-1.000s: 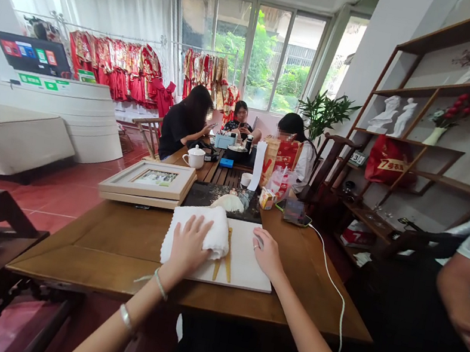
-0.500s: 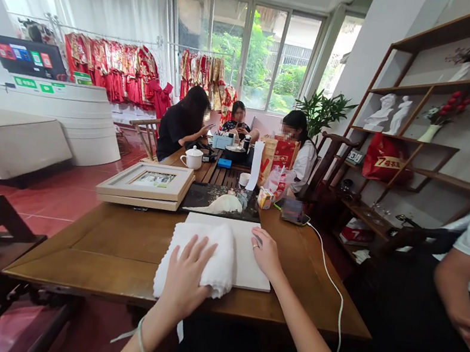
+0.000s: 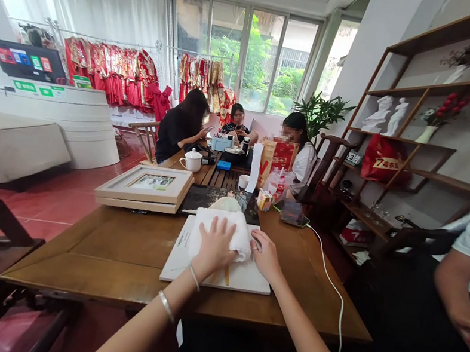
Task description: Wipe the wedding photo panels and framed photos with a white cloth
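Observation:
A white board (image 3: 260,282) lies flat on the wooden table (image 3: 120,259) before me. Print runs along its left side, and a yellowish mark shows near its front edge. My left hand (image 3: 217,246) is pressed on a folded white towel (image 3: 204,228) on top of the board, fingers spread and palm down. At the board's right edge, my right hand (image 3: 265,253) rests with its fingers bent against it. A small grey patch shows by those fingertips; I cannot make out what it is.
Stacked picture frames (image 3: 146,185) lie at the back left. A dark print (image 3: 194,198) lies behind the board. On the right are a small box (image 3: 265,199), a phone (image 3: 293,213) and its white cable (image 3: 332,266). People sit beyond and at the right.
My left hand has pushed the towel away from me and to the right, uncovering the board's left and front parts. My right hand stays at the right edge.

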A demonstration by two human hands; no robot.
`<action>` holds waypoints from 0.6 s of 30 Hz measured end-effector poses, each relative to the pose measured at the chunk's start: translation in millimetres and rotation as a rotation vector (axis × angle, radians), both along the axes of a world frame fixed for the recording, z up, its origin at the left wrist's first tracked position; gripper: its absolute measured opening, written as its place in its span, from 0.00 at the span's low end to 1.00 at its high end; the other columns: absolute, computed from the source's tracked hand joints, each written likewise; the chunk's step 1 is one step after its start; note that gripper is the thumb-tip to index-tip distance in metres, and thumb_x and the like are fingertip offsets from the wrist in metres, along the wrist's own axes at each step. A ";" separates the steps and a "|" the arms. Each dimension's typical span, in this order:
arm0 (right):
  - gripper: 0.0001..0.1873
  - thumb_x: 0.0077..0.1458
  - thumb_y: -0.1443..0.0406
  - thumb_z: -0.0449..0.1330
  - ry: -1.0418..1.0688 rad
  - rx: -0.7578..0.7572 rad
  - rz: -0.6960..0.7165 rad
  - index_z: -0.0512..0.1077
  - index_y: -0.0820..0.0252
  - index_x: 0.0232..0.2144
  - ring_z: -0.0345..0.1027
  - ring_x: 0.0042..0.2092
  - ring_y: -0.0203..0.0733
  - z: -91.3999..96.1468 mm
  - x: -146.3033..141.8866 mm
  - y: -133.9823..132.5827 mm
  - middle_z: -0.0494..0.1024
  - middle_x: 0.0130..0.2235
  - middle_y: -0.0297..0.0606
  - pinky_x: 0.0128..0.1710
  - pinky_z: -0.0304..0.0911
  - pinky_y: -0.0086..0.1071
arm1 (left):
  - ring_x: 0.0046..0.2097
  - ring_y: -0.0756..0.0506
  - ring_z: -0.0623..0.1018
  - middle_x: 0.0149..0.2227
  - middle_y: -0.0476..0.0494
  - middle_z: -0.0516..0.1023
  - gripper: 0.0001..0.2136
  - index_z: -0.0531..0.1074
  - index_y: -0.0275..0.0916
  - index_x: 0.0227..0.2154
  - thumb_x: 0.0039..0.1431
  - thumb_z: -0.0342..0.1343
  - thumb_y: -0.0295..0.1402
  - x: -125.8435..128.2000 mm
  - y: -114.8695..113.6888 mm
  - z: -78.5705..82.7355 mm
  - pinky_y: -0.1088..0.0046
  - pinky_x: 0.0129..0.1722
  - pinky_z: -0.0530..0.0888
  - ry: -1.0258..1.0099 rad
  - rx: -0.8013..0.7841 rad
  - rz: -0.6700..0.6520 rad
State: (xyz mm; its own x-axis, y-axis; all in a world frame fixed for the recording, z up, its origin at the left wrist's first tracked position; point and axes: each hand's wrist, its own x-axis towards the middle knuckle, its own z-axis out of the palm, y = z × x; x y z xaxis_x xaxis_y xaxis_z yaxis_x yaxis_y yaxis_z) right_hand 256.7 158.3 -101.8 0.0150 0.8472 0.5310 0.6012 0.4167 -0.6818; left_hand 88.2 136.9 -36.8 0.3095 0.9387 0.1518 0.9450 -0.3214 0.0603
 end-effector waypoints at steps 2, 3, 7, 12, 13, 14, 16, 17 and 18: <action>0.18 0.51 0.73 0.51 0.017 0.001 0.028 0.76 0.60 0.41 0.70 0.49 0.45 1.1 0.2 -0.2 0.76 0.46 0.46 0.52 0.62 0.40 | 0.65 0.31 0.48 0.64 0.36 0.53 0.32 0.56 0.44 0.60 0.53 0.53 0.44 6.9 0.6 -1.2 0.37 0.56 0.48 0.031 0.021 -0.056; 0.19 0.50 0.74 0.51 0.025 0.002 0.048 0.76 0.60 0.41 0.70 0.49 0.45 1.9 0.3 -0.5 0.76 0.47 0.45 0.52 0.62 0.39 | 0.65 0.30 0.48 0.64 0.35 0.53 0.32 0.56 0.43 0.60 0.53 0.53 0.44 9.8 0.1 -1.5 0.37 0.56 0.48 0.043 0.026 -0.084; 0.20 0.47 0.75 0.52 0.036 -0.016 0.079 0.76 0.59 0.40 0.70 0.49 0.45 5.8 1.1 -1.9 0.76 0.48 0.44 0.51 0.63 0.38 | 0.65 0.30 0.47 0.64 0.34 0.53 0.32 0.57 0.41 0.60 0.53 0.54 0.45 15.2 -10.2 -0.4 0.36 0.57 0.46 0.055 0.010 -0.113; 0.20 0.46 0.76 0.52 0.047 -0.036 0.042 0.77 0.59 0.39 0.70 0.49 0.45 5.8 2.0 -2.1 0.77 0.47 0.44 0.52 0.63 0.38 | 0.65 0.31 0.46 0.65 0.36 0.51 0.32 0.56 0.42 0.60 0.52 0.54 0.43 5.7 -53.8 -1.8 0.37 0.58 0.44 0.025 -0.005 -0.146; 0.20 0.46 0.76 0.52 0.051 -0.034 0.033 0.77 0.59 0.39 0.70 0.50 0.45 4.9 2.2 -1.8 0.77 0.47 0.44 0.52 0.63 0.39 | 0.66 0.31 0.44 0.65 0.36 0.50 0.33 0.55 0.42 0.61 0.51 0.54 0.42 2.6 -64.2 -3.3 0.37 0.59 0.43 0.021 -0.016 -0.157; 0.20 0.46 0.76 0.53 0.054 -0.031 0.026 0.77 0.58 0.39 0.70 0.50 0.45 3.9 2.4 -1.5 0.77 0.47 0.43 0.53 0.62 0.39 | 0.66 0.31 0.43 0.66 0.37 0.49 0.34 0.55 0.42 0.61 0.50 0.54 0.42 -0.3 -73.6 -4.9 0.38 0.59 0.42 0.019 -0.029 -0.166; 0.19 0.46 0.75 0.53 0.056 -0.030 0.021 0.77 0.59 0.38 0.70 0.50 0.45 2.2 2.4 -0.9 0.77 0.47 0.44 0.54 0.62 0.41 | 0.66 0.32 0.42 0.66 0.39 0.48 0.35 0.53 0.44 0.62 0.49 0.55 0.42 -4.4 -87.3 -7.7 0.39 0.60 0.41 0.017 -0.041 -0.166; 0.18 0.47 0.75 0.53 0.055 -0.032 0.020 0.77 0.60 0.38 0.70 0.50 0.45 1.7 2.2 -0.8 0.77 0.47 0.45 0.54 0.62 0.41 | 0.66 0.32 0.42 0.66 0.39 0.48 0.36 0.53 0.45 0.62 0.49 0.55 0.41 -4.8 -90.7 -8.3 0.40 0.60 0.41 0.018 -0.039 -0.155; 0.18 0.48 0.74 0.53 0.054 -0.035 0.017 0.77 0.60 0.38 0.70 0.50 0.46 1.5 2.0 -0.7 0.76 0.48 0.46 0.53 0.62 0.41 | 0.66 0.33 0.43 0.66 0.39 0.49 0.36 0.53 0.45 0.62 0.49 0.56 0.41 -3.9 -91.5 -8.2 0.40 0.60 0.41 0.019 -0.037 -0.134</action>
State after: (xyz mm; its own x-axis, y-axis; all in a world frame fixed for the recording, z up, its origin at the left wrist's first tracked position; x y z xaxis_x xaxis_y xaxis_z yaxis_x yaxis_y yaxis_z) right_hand 258.7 157.6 -100.4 0.0283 0.8657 0.4997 0.5560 0.4018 -0.7276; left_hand 84.3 45.4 -45.0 0.4350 0.8936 0.1105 0.8948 -0.4427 0.0573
